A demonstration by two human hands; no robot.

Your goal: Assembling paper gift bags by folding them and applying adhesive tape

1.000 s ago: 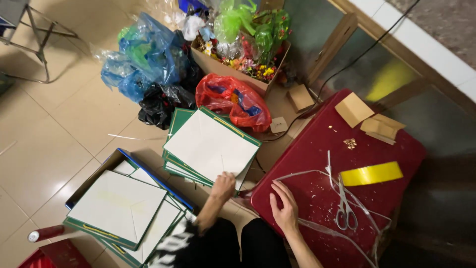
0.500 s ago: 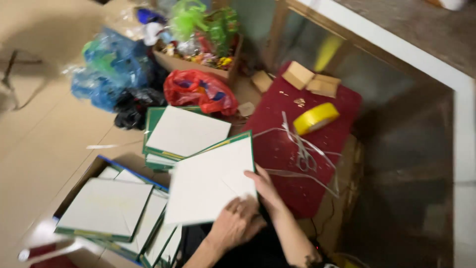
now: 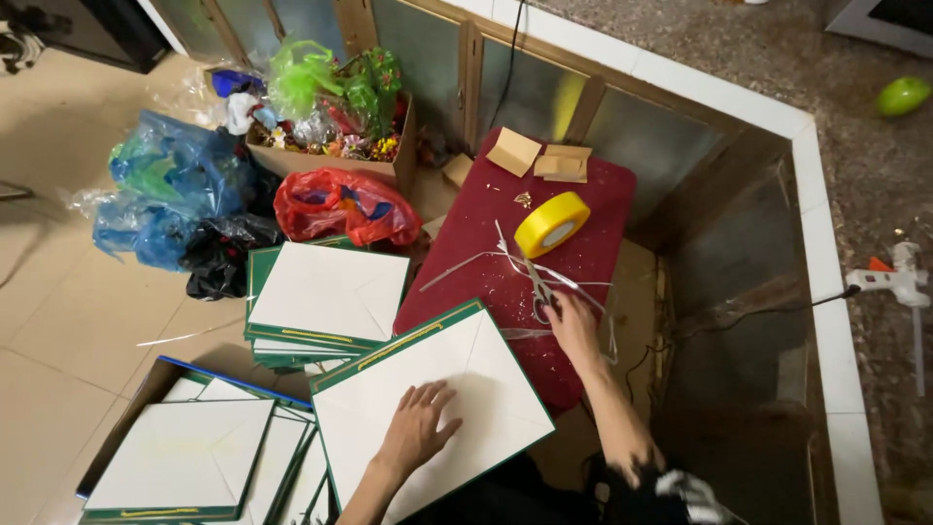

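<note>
The left hand (image 3: pixel 418 428) lies open, fingers spread, flat on a large white green-edged envelope (image 3: pixel 428 403) nearest the person. Beyond, the right hand (image 3: pixel 571 326) closes on scissors (image 3: pixel 539 290) on the maroon tabletop (image 3: pixel 593 209), a yellow tape roll (image 3: pixel 551 225) farther back.

Beneath the right hand (image 3: pixel 571 326), scissors (image 3: pixel 537 289) half covered and grip unreadable; under the left hand (image 3: pixel 416 428), part of the white green-edged envelope (image 3: pixel 428 389) hidden, its near corner and both forearms cut off below.
</note>
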